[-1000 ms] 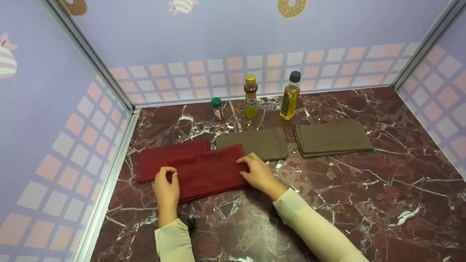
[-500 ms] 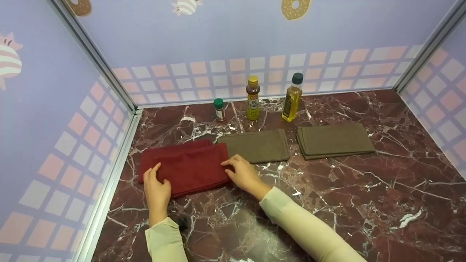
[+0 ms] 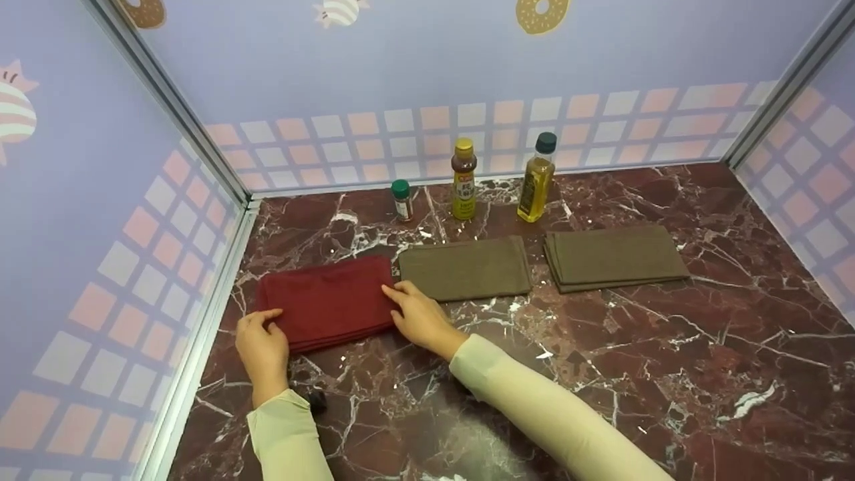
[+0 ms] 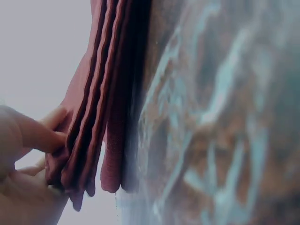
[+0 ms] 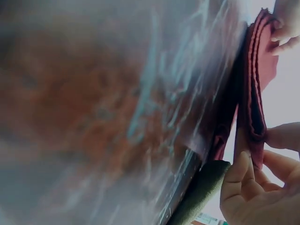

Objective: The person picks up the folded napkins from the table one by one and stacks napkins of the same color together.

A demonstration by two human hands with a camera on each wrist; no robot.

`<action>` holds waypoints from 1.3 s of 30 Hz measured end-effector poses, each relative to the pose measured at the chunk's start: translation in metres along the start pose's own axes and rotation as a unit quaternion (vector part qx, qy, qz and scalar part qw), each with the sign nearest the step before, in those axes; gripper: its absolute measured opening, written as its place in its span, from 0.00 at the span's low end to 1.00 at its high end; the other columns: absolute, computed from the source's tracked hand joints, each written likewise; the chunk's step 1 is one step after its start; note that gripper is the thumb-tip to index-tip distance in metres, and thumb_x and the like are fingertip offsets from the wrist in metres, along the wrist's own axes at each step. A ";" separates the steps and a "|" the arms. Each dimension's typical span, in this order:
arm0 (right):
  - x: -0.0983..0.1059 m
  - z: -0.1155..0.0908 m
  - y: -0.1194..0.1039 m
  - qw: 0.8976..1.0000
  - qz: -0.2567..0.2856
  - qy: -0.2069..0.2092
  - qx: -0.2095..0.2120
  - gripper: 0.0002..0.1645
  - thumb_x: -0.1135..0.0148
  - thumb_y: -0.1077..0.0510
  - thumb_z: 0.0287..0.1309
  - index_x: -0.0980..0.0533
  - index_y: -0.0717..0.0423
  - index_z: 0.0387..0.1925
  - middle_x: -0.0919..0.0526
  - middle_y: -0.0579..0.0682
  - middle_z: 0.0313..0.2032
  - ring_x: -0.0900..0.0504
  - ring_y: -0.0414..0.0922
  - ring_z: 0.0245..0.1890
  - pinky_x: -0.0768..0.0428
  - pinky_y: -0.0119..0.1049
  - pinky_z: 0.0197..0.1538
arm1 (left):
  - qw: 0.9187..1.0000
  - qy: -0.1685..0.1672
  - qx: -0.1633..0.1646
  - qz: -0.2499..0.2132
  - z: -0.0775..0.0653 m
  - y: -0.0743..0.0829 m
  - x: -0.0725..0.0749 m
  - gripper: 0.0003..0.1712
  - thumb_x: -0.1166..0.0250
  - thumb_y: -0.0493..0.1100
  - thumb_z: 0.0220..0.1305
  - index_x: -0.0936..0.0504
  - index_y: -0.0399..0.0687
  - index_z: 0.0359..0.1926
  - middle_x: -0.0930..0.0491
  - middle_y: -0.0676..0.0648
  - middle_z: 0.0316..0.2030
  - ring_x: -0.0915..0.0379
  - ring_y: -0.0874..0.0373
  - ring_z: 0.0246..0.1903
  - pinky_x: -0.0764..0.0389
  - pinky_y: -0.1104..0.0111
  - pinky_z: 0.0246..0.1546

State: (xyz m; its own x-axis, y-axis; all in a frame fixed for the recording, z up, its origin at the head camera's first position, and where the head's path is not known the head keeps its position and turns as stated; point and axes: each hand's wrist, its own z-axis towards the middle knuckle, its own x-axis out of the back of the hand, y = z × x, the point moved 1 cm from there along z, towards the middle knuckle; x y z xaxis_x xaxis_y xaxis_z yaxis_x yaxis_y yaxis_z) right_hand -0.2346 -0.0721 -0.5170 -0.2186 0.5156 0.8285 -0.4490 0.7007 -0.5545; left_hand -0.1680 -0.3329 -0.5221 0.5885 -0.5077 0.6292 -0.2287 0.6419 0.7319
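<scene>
A folded red cloth is held at both ends above another folded red cloth, which it almost wholly covers in the head view. My left hand pinches its left end, thumb and fingers on the stacked layers in the left wrist view. With my right hand I pinch the right end; the right wrist view shows fingers on both sides of the fold. A narrow gap parts the upper cloth from the lower one in both wrist views. Just right of them lies a folded olive cloth.
A second folded olive cloth lies further right. Behind stand a small green-capped jar, a yellow-capped bottle and a dark-capped oil bottle. Patterned walls enclose the marbled table at the back and sides.
Both hands have carried the upper red cloth left and slightly down in the view, from partly overlapping the olive cloth to over the lower red cloth. The olive cloths and bottles stay put.
</scene>
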 end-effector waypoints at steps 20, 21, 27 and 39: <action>-0.014 0.018 -0.009 0.998 0.027 -0.048 -0.014 0.35 0.43 0.58 0.69 0.40 0.57 0.74 0.44 0.51 0.75 0.37 0.48 0.71 0.32 0.39 0.67 | 0.997 -0.061 0.040 -0.030 0.027 -0.006 -0.006 0.43 0.55 0.19 0.46 0.38 0.28 0.70 0.48 0.35 0.74 0.56 0.40 0.74 0.49 0.55 0.72; -0.015 0.018 -0.009 0.998 0.028 -0.055 -0.013 0.34 0.44 0.57 0.70 0.40 0.57 0.73 0.45 0.51 0.76 0.39 0.48 0.72 0.35 0.39 0.68 | 0.997 -0.063 0.043 -0.028 0.027 -0.006 -0.006 0.43 0.55 0.19 0.47 0.39 0.28 0.70 0.50 0.35 0.75 0.57 0.40 0.74 0.50 0.55 0.73; -0.015 0.013 -0.008 0.997 0.023 -0.075 -0.011 0.33 0.43 0.53 0.70 0.36 0.60 0.71 0.48 0.54 0.76 0.40 0.50 0.72 0.37 0.39 0.70 | 0.993 -0.070 0.091 -0.006 0.023 -0.009 -0.004 0.45 0.55 0.20 0.49 0.40 0.38 0.74 0.62 0.35 0.77 0.58 0.33 0.73 0.47 0.45 0.69; -0.008 0.000 -0.006 0.997 0.021 -0.072 -0.032 0.30 0.42 0.48 0.68 0.30 0.50 0.69 0.40 0.55 0.74 0.31 0.54 0.67 0.30 0.45 0.65 | 0.988 -0.084 0.117 0.057 0.011 -0.003 0.000 0.34 0.52 0.33 0.64 0.38 0.37 0.73 0.56 0.30 0.75 0.62 0.31 0.73 0.55 0.36 0.67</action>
State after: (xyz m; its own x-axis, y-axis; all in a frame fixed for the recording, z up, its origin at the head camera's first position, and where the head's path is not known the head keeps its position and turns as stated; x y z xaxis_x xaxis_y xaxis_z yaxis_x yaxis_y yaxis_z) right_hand -0.2299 -0.0806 -0.5205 -0.3604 0.4730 0.8040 -0.3809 0.7121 -0.5897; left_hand -0.1764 -0.3410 -0.5214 0.4162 -0.5408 0.7309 -0.4704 0.5599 0.6821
